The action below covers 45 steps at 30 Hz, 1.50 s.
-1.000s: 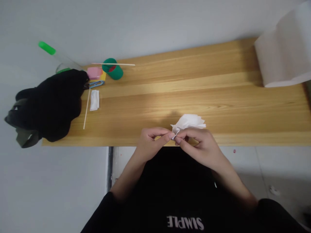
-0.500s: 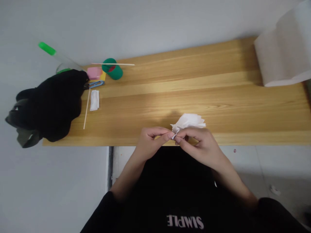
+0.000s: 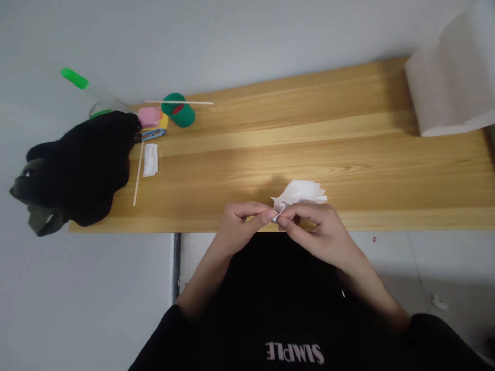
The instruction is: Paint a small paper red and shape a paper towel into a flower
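A crumpled white tissue [image 3: 300, 191] fans out just above the near edge of the wooden table [image 3: 251, 149]. My left hand [image 3: 243, 225] pinches its gathered end between thumb and forefinger. Right beside those fingertips, my right hand [image 3: 315, 226] pinches the same gathered part with thumb and forefinger. The fingers cover part of the tissue's bunched end, while its loose layers spread away up and to the right.
At left lie a black cloth bundle [image 3: 93, 165], a folded white tissue [image 3: 150, 159], a thin stick [image 3: 138, 175] and light-blue snips [image 3: 153, 134]. Behind them are a pink block [image 3: 149, 116] and a green cup [image 3: 183, 114] with a stick across it. White paper rolls [image 3: 448, 87] stand far right.
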Tool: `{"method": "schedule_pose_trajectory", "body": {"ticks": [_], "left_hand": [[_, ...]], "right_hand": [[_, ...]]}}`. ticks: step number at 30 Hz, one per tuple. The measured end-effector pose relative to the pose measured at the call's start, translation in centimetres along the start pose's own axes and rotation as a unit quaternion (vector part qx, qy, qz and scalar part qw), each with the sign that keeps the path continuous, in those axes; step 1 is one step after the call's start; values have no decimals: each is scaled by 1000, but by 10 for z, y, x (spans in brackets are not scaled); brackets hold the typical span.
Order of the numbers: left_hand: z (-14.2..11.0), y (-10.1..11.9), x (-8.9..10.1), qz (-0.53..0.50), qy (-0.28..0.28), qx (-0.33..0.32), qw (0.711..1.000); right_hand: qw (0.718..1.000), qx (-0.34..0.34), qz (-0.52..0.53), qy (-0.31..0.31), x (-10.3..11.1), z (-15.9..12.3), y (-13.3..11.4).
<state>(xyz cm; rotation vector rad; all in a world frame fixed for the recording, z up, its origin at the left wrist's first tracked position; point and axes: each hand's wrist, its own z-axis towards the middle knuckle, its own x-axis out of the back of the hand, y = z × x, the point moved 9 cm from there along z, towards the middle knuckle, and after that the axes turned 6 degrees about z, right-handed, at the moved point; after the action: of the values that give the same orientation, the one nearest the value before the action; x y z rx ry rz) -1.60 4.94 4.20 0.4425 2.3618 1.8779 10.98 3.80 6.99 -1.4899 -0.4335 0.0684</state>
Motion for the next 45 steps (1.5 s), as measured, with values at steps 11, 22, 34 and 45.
{"method": "schedule_pose_trajectory", "body": {"ticks": [11, 22, 34, 45], "left_hand": [[0, 4, -1, 4, -4, -6, 1000], [1, 1, -1, 12, -9, -7, 1000], [0, 1, -1, 10, -6, -6, 1000], [1, 2, -1, 1, 4, -24, 1000]], "right_hand": [[1000, 2, 0, -2, -1, -1, 0], [1000, -3, -1, -1, 0, 0, 1], [1000, -11, 4, -1, -1, -1, 3], [1000, -5, 10, 7, 1, -1, 2]]}}
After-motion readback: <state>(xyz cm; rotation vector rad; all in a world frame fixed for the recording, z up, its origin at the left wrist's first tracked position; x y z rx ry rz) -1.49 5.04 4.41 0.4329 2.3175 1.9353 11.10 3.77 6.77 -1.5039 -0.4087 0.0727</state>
